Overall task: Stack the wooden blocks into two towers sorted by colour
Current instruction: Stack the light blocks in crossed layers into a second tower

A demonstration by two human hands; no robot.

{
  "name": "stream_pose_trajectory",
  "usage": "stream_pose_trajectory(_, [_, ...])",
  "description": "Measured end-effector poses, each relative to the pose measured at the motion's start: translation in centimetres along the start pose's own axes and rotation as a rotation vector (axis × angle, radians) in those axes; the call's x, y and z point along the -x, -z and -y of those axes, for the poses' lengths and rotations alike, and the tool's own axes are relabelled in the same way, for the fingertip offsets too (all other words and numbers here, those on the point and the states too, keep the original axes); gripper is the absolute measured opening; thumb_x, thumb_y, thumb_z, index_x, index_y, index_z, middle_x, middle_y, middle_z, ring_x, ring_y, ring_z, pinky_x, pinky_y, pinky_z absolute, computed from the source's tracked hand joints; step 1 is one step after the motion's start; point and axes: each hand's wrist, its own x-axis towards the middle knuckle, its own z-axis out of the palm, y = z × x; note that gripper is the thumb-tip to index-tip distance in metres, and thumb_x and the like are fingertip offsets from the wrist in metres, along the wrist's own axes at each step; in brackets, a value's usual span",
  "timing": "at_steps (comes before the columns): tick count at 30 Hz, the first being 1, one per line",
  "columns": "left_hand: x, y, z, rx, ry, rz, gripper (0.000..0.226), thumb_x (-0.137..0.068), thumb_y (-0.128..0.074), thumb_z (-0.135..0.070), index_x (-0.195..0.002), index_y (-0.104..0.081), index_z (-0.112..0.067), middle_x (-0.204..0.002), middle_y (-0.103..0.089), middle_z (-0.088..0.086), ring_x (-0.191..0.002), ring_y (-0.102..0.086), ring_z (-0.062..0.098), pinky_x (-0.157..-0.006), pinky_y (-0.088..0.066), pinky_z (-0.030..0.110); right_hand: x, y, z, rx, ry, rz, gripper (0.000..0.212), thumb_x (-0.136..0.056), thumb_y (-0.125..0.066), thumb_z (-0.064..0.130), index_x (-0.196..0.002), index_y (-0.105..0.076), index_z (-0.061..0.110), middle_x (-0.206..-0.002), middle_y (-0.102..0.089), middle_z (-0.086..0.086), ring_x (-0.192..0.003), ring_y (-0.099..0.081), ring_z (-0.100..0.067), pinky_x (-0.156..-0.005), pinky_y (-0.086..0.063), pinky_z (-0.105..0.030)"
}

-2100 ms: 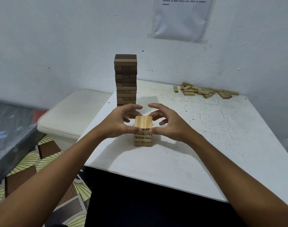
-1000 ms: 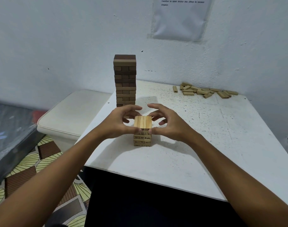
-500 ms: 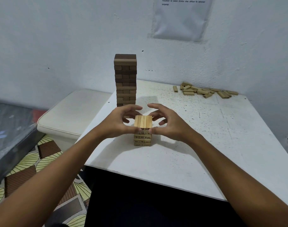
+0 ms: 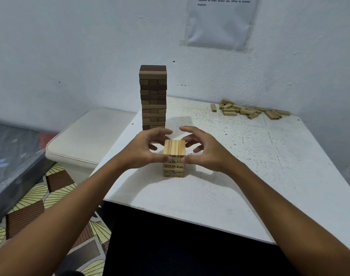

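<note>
Dark tower (image 4: 153,96) looks done, standing tall at the table's (image 4: 249,176) back left edge. Light tower (image 4: 174,160) is only a few layers high at mid-table; left hand (image 4: 142,150) and right hand (image 4: 206,152) pinch its top layers, squaring them. Pile of loose light blocks (image 4: 249,111) at the far right is left to stack.

White table (image 4: 249,186) bears dark tower (image 4: 153,98), light tower (image 4: 174,162) (short), loose blocks (image 4: 249,111).

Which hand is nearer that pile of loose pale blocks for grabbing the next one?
Likely the right hand: the loose blocks lie at the table's far right, while the left hand sits beside the dark tower.
</note>
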Motion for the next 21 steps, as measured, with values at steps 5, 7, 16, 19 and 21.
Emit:
stream_pose_trajectory(5, [0.0, 0.0, 0.0, 0.002, 0.002, -0.005, 0.074, -0.060, -0.082, -0.034, -0.129, -0.054, -0.029, -0.114, -0.067, -0.008, -0.105, -0.062, 0.001, -0.083, -0.051, 0.015, 0.0, 0.0, 0.0, -0.013, -0.004, 0.001, 0.080, -0.075, -0.083, 0.016, -0.143, -0.042, 0.030, -0.119, -0.063, 0.011, -0.111, -0.058, -0.008, -0.086, -0.048, -0.025])
stream_pose_trajectory(7, [0.1, 0.0, 0.0, 0.002, 0.004, -0.002, 0.075, -0.060, -0.083, -0.036, -0.129, -0.054, -0.030, -0.115, -0.066, -0.009, -0.106, -0.061, 0.000, -0.083, -0.050, 0.015, 0.0, 0.0, -0.1, -0.017, -0.006, 0.003, 0.080, -0.075, -0.083, 0.017, -0.143, -0.042, 0.032, -0.119, -0.062, 0.013, -0.111, -0.058, -0.007, -0.086, -0.048, -0.024])
stream_pose_trajectory(16, [-0.2, 0.9, -1.4, -0.019, -0.044, -0.051, 0.068, -0.071, -0.072, -0.057, -0.129, -0.059, -0.025, -0.118, -0.067, -0.011, -0.109, -0.063, 0.004, -0.089, -0.053, 0.020, 0.0, 1.2, 0.3, -0.055, -0.010, -0.007, 0.065, -0.085, -0.075, 0.021, -0.141, -0.044, 0.032, -0.124, -0.059, 0.007, -0.111, -0.057, -0.009, -0.089, -0.051, -0.027])
stream_pose_trajectory(19, [-1.2, 0.8, -2.7, -0.042, -0.052, -0.045, 0.058, -0.075, -0.070, -0.051, -0.126, -0.058, -0.026, -0.114, -0.067, -0.011, -0.107, -0.064, 0.006, -0.092, -0.053, 0.022, 0.3, 2.3, 0.8, -0.051, -0.027, -0.066, 0.054, -0.091, -0.069, 0.026, -0.140, -0.047, 0.029, -0.125, -0.059, 0.005, -0.111, -0.059, -0.008, -0.090, -0.051, -0.027])
stream_pose_trajectory(21, [-2.0, 0.4, -3.8, -0.080, -0.069, -0.029, 0.057, -0.075, -0.067, -0.051, -0.126, -0.058, -0.027, -0.113, -0.066, -0.013, -0.107, -0.063, 0.006, -0.091, -0.054, 0.026, 0.7, 3.2, 0.9, -0.038, -0.052, -0.109, 0.050, -0.093, -0.066, 0.030, -0.139, -0.049, 0.029, -0.125, -0.059, 0.006, -0.110, -0.059, -0.006, -0.086, -0.051, -0.027])
